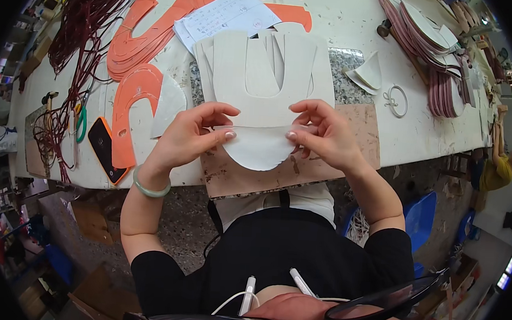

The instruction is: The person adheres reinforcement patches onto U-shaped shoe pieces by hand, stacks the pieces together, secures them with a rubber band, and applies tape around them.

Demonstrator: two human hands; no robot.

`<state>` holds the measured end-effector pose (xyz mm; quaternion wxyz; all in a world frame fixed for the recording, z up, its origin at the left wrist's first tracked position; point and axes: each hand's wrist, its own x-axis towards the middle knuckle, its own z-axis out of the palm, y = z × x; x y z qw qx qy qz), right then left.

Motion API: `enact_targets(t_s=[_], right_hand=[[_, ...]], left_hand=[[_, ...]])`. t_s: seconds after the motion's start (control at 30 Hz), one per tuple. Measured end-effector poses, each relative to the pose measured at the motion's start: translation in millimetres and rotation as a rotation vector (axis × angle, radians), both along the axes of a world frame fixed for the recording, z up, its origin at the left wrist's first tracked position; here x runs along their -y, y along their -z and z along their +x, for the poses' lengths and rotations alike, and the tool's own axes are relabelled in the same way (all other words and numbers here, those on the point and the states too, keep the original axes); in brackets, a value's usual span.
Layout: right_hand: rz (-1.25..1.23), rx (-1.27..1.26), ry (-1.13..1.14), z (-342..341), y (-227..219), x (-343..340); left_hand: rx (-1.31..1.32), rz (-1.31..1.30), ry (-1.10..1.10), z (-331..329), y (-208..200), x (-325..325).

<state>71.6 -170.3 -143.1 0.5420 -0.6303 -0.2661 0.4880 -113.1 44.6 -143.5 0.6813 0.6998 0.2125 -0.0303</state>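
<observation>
Between my two hands is a white, rounded sheet piece [258,149], its curved edge toward me and its straight edge away from me. My left hand [202,130] pinches its left corner between thumb and fingers. At the opposite corner, my right hand [323,136] grips it the same way. Just beyond lies a stack of white U-shaped cut pieces [229,70], with the U openings pointing away from me. A speckled stone slab [343,77] and a brown board [351,133] lie beneath.
Left are orange U-shaped pieces [131,108], a phone [105,145], green-handled scissors [82,124] and dark red cords [75,43]. A written paper sheet [229,17] lies at the back. Rightward are white scraps [368,74], a cord loop [395,102] and bundled pink-edged pieces [442,83].
</observation>
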Motion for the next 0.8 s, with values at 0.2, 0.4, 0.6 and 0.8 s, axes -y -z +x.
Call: enact_targets(t_s=[0.2,0.4,0.6,0.8], right_hand=[[0.016,-0.048,0.101,8.0,21.0,-9.3],[-0.054,-0.003,0.115,12.4,24.2,-17.3],[-0.069,0.028,0.104,13.0,25.1,-18.4],[-0.085,0.066,0.096,12.1,24.0,-20.3]], left_hand=[[0.088,0.167,-0.046,18.0,13.3,-13.5],[0.036,0.25,-0.011,31.1,15.3,-19.8],[0.02,0.27,-0.026,31.7,18.6,-21.2],[0.004,0.243,-0.034,31.5,22.9,-21.6]])
